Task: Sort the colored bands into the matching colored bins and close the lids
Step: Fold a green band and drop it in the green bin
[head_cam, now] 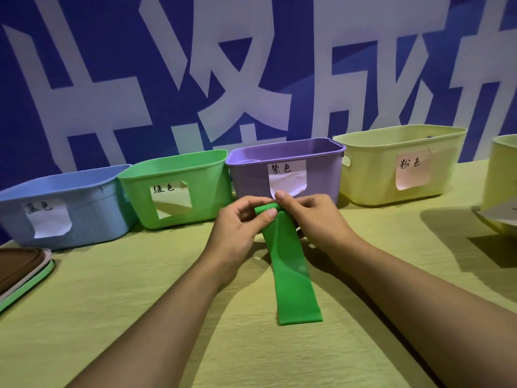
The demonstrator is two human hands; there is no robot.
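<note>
hands [272,217] pinching green band's [293,281] far end

A staged demonstration area rather than a home: a blue banner [167,79] printed with oversized white characters fills the wall behind a surface [140,317] draped in yellow-green cloth, where open plastic bins, among them a purple bin [251,180], stand in a row with handwritten paper labels [288,177].
</note>
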